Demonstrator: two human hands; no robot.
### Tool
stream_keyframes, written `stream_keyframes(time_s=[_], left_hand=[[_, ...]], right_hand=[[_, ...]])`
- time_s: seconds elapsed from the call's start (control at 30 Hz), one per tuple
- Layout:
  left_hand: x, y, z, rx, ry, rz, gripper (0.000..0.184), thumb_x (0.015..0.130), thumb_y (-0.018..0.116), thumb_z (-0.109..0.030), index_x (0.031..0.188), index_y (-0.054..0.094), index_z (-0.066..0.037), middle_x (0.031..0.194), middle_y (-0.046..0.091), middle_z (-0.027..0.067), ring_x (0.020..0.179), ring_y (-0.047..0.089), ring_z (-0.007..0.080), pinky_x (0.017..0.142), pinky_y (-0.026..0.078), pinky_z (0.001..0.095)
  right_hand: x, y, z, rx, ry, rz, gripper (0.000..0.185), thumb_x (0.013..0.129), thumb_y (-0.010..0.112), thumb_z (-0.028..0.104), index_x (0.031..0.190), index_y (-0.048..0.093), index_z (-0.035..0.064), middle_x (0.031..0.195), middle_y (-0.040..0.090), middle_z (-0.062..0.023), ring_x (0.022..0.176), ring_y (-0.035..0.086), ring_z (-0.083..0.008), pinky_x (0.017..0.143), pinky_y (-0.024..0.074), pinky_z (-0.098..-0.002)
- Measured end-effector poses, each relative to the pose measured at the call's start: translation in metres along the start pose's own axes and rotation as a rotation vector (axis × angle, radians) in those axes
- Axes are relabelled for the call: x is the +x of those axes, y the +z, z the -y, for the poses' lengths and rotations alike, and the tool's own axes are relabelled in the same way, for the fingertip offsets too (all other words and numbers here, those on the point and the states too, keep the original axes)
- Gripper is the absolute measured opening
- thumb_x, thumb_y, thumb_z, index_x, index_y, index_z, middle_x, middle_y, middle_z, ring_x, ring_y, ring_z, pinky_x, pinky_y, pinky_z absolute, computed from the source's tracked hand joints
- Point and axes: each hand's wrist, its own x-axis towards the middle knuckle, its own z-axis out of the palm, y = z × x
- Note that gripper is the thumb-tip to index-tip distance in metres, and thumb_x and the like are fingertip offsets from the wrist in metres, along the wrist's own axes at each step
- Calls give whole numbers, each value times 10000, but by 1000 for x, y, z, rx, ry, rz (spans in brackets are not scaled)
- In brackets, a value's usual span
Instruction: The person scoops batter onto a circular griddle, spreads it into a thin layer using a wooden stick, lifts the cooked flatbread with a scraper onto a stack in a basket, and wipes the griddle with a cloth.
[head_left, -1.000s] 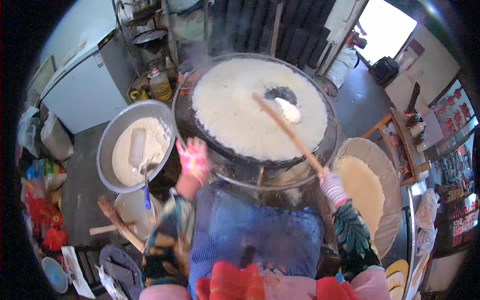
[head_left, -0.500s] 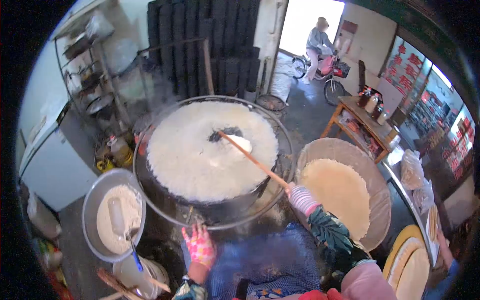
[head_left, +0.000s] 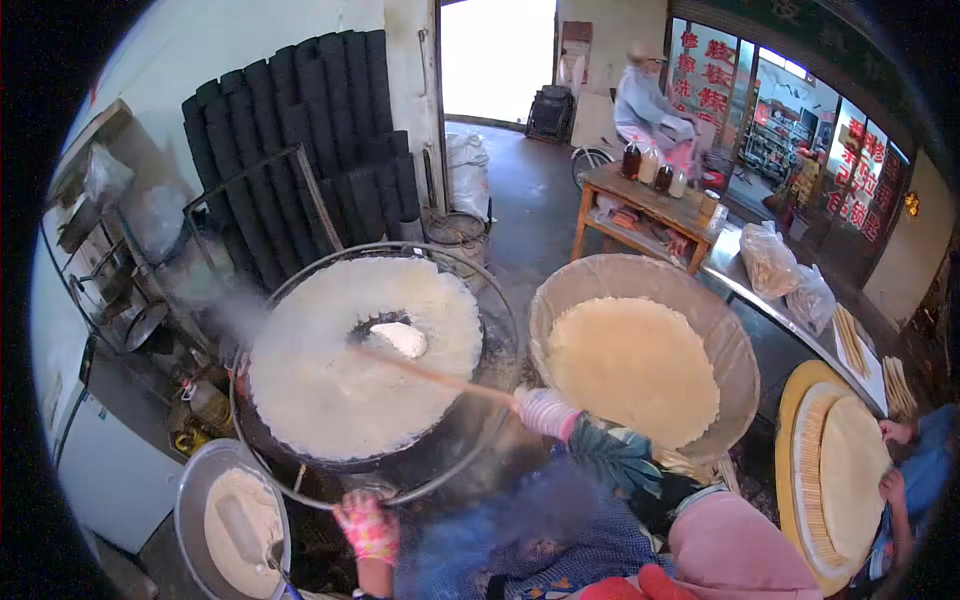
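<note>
In the head view, my right hand [head_left: 541,411], in a striped sleeve cuff, is closed around the end of a wooden stick [head_left: 440,378]. The stick's far end lies by a white lump of batter [head_left: 402,340], beside a dark bare patch on a round griddle. A thin pale sheet of batter [head_left: 310,350] covers most of the griddle. A metal ring [head_left: 521,345] surrounds it. My left hand [head_left: 367,527], in a pink patterned glove, rests with fingers apart at the ring's near edge. Steam and motion blur soften the stick's far end.
A lined basket [head_left: 740,385] with round flat sheets stands right. A basin of flour [head_left: 185,510] with a scoop is front left. Another person's hands [head_left: 893,486] touch a round board with a stacked sheet at far right. A wooden table [head_left: 600,180] holds bottles; a cyclist passes behind.
The view has swung right, bringing the shopfront and the other person's hands further in. The stick and the batter lump have shifted on the griddle. The cyclist has moved right past the table.
</note>
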Motion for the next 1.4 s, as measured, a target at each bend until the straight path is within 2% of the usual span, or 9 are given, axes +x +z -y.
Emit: stream_keyframes(time_s=[0.1,0.2,0.3,0.43,0.53,0.93,1.03,1.13,1.4], left_hand=[[17,46,-35,-67,89,1,488,720,643,-328,1110,557,-47,1191,555,146,1216,422,370,1094,131,560],[31,35,-57,-3,5,122,338,707,655,-333,942,620,-93,1012,624,116,1097,503,343,1063,176,577],[35,55,-21,1,48,28,276,670,695,-366,836,646,-151,881,666,86,978,582,318,996,280,590],[33,40,15,42,64,-26,178,663,669,-288,798,684,-172,809,673,84,927,600,323,987,301,550],[41,26,33,141,-11,37,105,690,611,-231,732,694,-183,748,666,64,846,620,287,1006,294,513],[69,25,139,440,50,241,218,706,540,-183,815,725,-148,876,664,120,1035,572,347,1059,256,494],[71,18,140,505,59,323,224,715,550,-183,865,715,-169,952,657,106,1007,572,318,1073,242,478],[90,29,175,650,70,449,205,674,599,-198,842,714,-180,930,656,104,1028,560,296,1077,241,475],[117,34,233,675,107,352,182,656,613,-194,797,716,-141,900,656,91,1022,562,283,1082,245,487]], right_hand=[[11,0,13,57,124,-82,239,905,482,285,911,574,66,706,630,-158,617,616,-321,552,477,-434],[1,-10,45,95,-36,-76,264,893,480,276,883,572,29,680,626,-180,639,618,-392,581,483,-486],[-25,-36,62,-111,-15,202,194,847,490,178,905,584,19,687,626,-219,662,642,-365,585,508,-461],[8,9,23,-83,107,-84,194,900,470,199,921,531,17,703,612,-230,617,608,-391,548,479,-490],[-7,-12,53,-22,35,-32,214,905,473,242,903,513,33,716,609,-237,663,604,-409,578,466,-506],[-20,-62,40,1,-4,133,240,895,505,271,917,532,34,721,616,-208,682,609,-399,592,471,-487],[-37,5,-77,-8,-11,158,218,894,507,256,892,514,38,711,599,-212,653,595,-402,556,455,-483],[-6,4,-98,-140,73,90,217,892,502,256,891,513,39,696,590,-216,638,589,-402,540,444,-489],[60,-20,17,30,-11,273,320,879,520,335,899,539,17,770,631,-214,715,620,-384,639,502,-456]])
